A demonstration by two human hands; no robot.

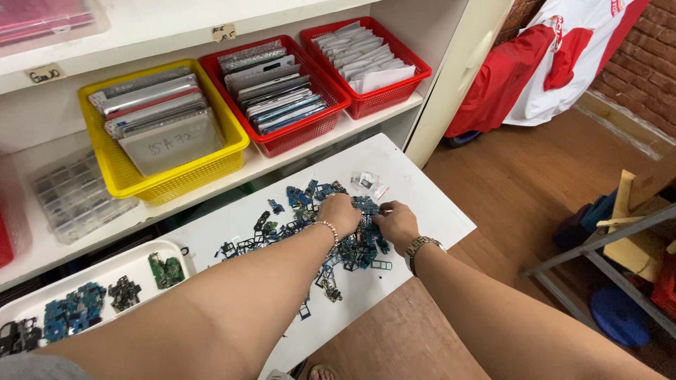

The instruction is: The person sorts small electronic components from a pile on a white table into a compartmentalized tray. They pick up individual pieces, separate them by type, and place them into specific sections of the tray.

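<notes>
Left hand: the left hand [339,212] lies palm-down on the heap, fingers curled into the parts; whether it pinches any one piece I cannot tell; a beaded bracelet [328,231] sits at the wrist.
Right hand: the right hand [396,223] rests just beside the left, fingertips pressed together at the heap's upper edge, seemingly nipping a small piece, though the piece itself is too small to make out; a metal wristwatch [420,245] is on the wrist.
Heap: the pile of small circuit boards and frames [350,248] lies directly under and around both hands, blue and black bits spread loosely across the white board [422,190]; strays trail off to the left and toward the near edge.
Sorted so far: the white tray [184,255] at the left holds a few separate clusters, blue ones, dark ones and green ones, each well apart from the heap.
Left to do: by my judgement most of the parts are unsorted; the heap is far larger than any cluster in the tray.
Beyond: the shelf above bears a yellow basket [169,179] and two red baskets [296,134] of flat packets; a small clear bag [366,181] lies near the heap's far side.
</notes>
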